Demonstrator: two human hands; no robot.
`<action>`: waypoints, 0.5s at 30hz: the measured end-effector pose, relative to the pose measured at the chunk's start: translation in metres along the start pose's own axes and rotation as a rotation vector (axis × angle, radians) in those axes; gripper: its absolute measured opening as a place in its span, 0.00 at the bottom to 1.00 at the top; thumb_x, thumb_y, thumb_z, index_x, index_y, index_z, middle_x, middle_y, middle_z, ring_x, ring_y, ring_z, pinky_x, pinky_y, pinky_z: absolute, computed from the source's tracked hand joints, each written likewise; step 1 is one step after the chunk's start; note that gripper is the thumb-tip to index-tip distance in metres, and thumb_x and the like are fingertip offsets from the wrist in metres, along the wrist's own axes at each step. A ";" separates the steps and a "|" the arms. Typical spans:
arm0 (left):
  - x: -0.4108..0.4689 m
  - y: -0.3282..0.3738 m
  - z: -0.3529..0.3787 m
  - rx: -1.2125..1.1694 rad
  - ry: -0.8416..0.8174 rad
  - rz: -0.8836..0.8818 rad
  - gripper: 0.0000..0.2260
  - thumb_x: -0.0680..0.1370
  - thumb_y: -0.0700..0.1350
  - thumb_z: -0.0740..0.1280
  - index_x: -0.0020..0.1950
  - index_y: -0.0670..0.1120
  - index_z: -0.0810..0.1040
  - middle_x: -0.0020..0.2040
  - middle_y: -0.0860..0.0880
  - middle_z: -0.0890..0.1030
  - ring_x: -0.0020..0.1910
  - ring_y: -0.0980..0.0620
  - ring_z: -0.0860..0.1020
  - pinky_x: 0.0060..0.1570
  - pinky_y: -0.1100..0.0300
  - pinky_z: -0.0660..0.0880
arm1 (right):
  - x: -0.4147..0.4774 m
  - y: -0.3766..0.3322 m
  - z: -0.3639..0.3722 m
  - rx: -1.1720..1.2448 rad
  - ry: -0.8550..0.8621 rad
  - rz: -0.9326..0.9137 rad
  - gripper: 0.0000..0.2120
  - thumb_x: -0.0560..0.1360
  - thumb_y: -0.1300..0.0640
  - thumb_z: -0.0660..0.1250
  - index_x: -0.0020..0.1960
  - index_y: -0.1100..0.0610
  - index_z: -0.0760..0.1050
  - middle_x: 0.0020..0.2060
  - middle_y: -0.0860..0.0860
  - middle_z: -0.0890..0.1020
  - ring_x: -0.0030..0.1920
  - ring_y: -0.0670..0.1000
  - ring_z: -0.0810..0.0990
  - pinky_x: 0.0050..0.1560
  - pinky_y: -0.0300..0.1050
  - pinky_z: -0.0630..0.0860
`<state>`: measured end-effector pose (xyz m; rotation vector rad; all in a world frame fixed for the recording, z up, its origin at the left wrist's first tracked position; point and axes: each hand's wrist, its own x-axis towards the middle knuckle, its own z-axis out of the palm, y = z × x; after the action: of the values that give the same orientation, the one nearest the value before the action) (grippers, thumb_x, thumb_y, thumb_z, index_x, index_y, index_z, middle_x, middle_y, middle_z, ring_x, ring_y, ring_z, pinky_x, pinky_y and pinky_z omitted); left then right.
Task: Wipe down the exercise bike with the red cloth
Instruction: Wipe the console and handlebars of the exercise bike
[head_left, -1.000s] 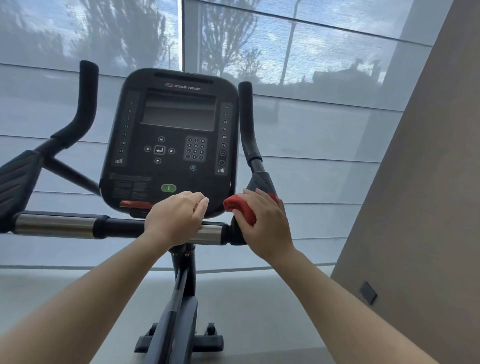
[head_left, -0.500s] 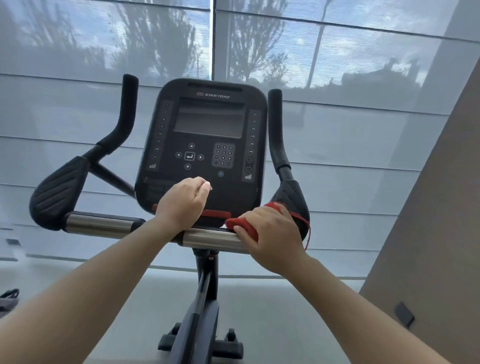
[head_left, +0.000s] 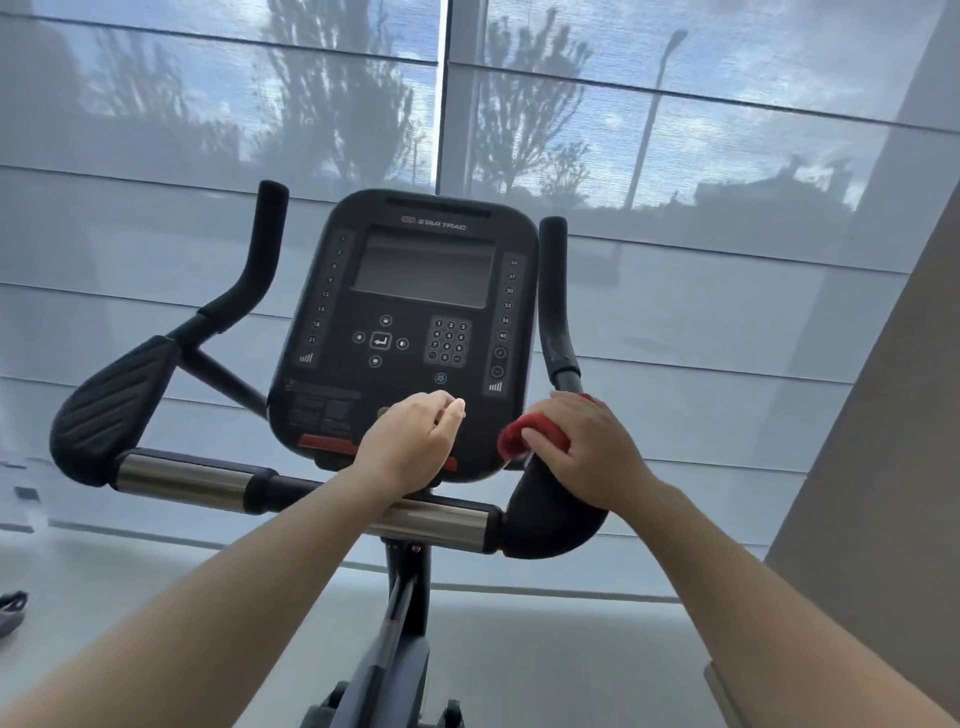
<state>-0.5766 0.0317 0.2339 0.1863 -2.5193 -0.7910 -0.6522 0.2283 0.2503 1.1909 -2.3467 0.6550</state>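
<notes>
The exercise bike's black console (head_left: 410, 322) stands in front of me, with a steel crossbar (head_left: 182, 475) below it and black handlebar grips on both sides. My right hand (head_left: 582, 452) presses a bunched red cloth (head_left: 519, 439) onto the top of the right black elbow pad (head_left: 550, 519). My left hand (head_left: 410, 447) is a loose fist in front of the console's lower edge, above the crossbar, with nothing seen in it. The right upright grip (head_left: 556, 301) rises just behind the cloth.
A left elbow pad (head_left: 111, 410) and left upright grip (head_left: 265, 244) stick out on the left. A shaded window fills the background. A beige wall (head_left: 883, 441) stands close on the right. A dark object (head_left: 10, 610) lies on the floor at far left.
My right hand with the cloth moved from the bar's end up onto the top of the right elbow pad. My left hand lifted off the crossbar. The view shifted, so the bike sits lower and further right.
</notes>
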 end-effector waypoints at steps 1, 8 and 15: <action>0.000 0.002 0.005 0.001 -0.015 -0.002 0.16 0.82 0.52 0.52 0.53 0.47 0.77 0.50 0.48 0.79 0.52 0.49 0.76 0.54 0.50 0.72 | -0.003 -0.001 0.001 -0.002 -0.008 -0.004 0.04 0.75 0.53 0.63 0.46 0.48 0.77 0.42 0.39 0.78 0.51 0.45 0.75 0.62 0.50 0.66; -0.001 -0.005 0.018 0.037 0.033 0.022 0.16 0.81 0.52 0.52 0.49 0.46 0.77 0.46 0.49 0.79 0.47 0.50 0.75 0.47 0.53 0.72 | -0.028 0.001 0.005 0.022 -0.029 -0.076 0.09 0.77 0.51 0.60 0.53 0.47 0.77 0.55 0.41 0.80 0.64 0.44 0.71 0.68 0.43 0.60; -0.004 -0.003 0.018 0.077 0.032 0.021 0.17 0.81 0.52 0.52 0.48 0.45 0.77 0.43 0.49 0.79 0.44 0.50 0.76 0.44 0.52 0.73 | -0.031 -0.012 0.012 0.033 0.051 -0.014 0.08 0.77 0.51 0.61 0.48 0.45 0.79 0.49 0.38 0.81 0.59 0.42 0.73 0.65 0.41 0.62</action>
<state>-0.5818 0.0397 0.2173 0.1961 -2.5191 -0.6785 -0.6275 0.2346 0.2262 1.1898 -2.2917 0.7129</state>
